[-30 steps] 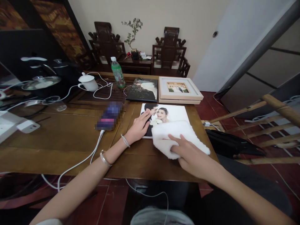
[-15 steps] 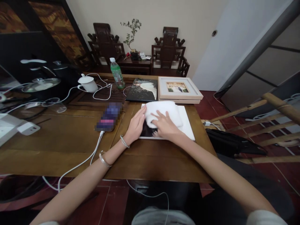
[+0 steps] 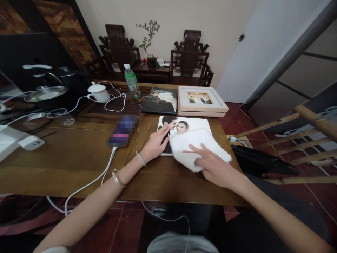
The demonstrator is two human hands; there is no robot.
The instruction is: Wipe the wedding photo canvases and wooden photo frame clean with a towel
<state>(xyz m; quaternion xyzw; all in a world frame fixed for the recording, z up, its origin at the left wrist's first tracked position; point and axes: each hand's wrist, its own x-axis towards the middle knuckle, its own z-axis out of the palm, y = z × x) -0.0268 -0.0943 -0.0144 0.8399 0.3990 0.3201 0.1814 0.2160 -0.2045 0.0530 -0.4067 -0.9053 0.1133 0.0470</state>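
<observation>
A flat photo panel (image 3: 201, 123) with a picture of two people lies on the wooden table in front of me. My left hand (image 3: 157, 142) rests on its left edge, fingers stretched out and holding nothing. A fluffy white cloth (image 3: 184, 151) covers the lower right part of the panel and hangs past its near edge onto the tabletop. My right hand (image 3: 207, 161) has hold of this cloth from above, with some fingers extended over it. The thumb is mostly hidden.
Behind the panel lie a dark photo board (image 3: 160, 101) and stacked light-framed pictures (image 3: 221, 102). A green-labelled bottle (image 3: 132, 82), a lidded white cup (image 3: 99, 93), a plugged-in phone (image 3: 122, 131) and a clear plastic cup (image 3: 61, 117) stand or lie leftward, among white cables.
My right hand has drawn the cloth toward me and to the right, uncovering the two people in the picture. My left hand has shifted slightly onto the panel.
</observation>
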